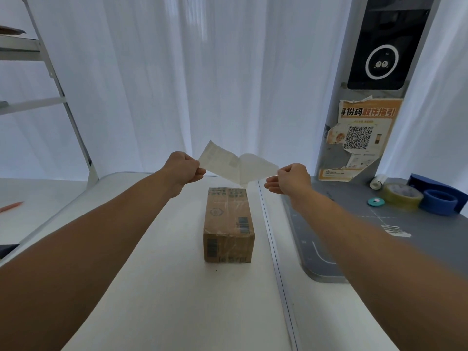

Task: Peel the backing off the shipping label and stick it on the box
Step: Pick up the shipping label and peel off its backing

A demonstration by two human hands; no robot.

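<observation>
Head view: left hand [183, 168] pinches one label [219, 160], right hand [291, 179] pinches its backing [255, 167], above one box [228, 224]; two tape rolls [402, 197] lie right.

Item count, visible scene:

- Hands: two, the left hand [182, 168] and the right hand [288, 179].
- Paper sheets held between the hands: two, a printed label [219, 159] and a translucent backing [255, 166], joined along one edge.
- Cardboard boxes: one box [228, 224] on the white table [177, 287].
- Tape rolls on the grey mat [354, 236]: three, namely one clear roll [402, 196], one blue roll [440, 201], one small white roll [377, 181].
- Small teal discs: one disc [376, 201].
- Posters: one poster [362, 138].
- Pencils: one pencil [11, 206].
</observation>
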